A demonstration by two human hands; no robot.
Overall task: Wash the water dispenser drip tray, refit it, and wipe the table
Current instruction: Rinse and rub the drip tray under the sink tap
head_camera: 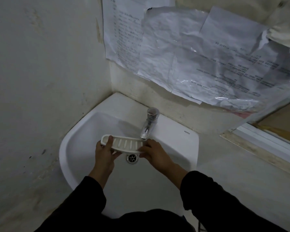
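Observation:
A white slotted drip tray (126, 144) is held level over the basin of a white corner sink (84, 131), just below the spout of the chrome tap (148, 126). My left hand (105, 153) grips the tray's left end, thumb on top. My right hand (155, 154) grips its right end. No water stream is visible from the tap. The metal drain (132, 158) shows right under the tray.
Crumpled printed papers under plastic film (199, 56) hang on the wall above the tap. A stained wall (40, 81) closes the left side. A window ledge and frame (266, 139) run along the right. Dark sleeves cover both forearms.

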